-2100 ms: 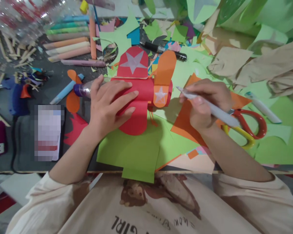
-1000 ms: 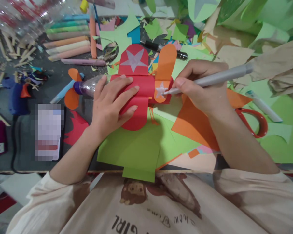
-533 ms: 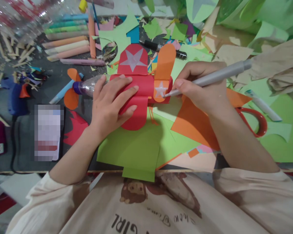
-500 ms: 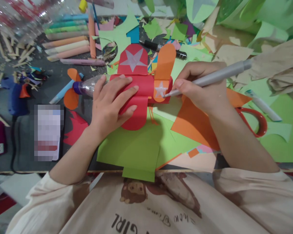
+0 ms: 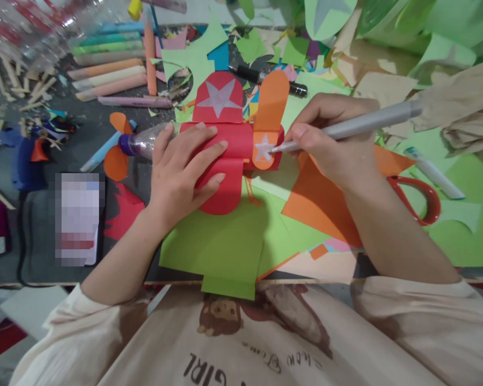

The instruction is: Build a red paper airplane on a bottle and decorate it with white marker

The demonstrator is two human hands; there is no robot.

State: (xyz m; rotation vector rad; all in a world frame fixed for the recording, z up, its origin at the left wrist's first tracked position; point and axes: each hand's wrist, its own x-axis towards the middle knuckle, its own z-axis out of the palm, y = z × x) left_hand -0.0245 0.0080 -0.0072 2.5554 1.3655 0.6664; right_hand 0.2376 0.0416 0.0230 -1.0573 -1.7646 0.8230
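A plastic bottle (image 5: pixel 145 143) wrapped in red paper lies on its side, with an orange propeller (image 5: pixel 116 162) at its purple cap. Red wings stick out on both sides, the far one bearing a silvery star (image 5: pixel 218 98). My left hand (image 5: pixel 185 166) rests over the red body, its fingers spread and pressing it down. My right hand (image 5: pixel 330 139) grips a silver pen (image 5: pixel 366 120), whose tip touches a small silvery star (image 5: pixel 264 148) on the orange tail piece (image 5: pixel 272 99).
Red-handled scissors (image 5: pixel 426 201) and orange paper (image 5: pixel 322 206) lie at the right. Colored sticks (image 5: pixel 110 69) and a blue glue gun (image 5: pixel 26 161) are at the left, near a phone (image 5: pixel 79 217). Paper scraps and a black marker (image 5: pixel 245 74) lie behind; green paper (image 5: pixel 213 246) lies in front.
The pen tip has shifted slightly up on the small star, and my right hand has moved a little with it. My left hand stays on the red body.
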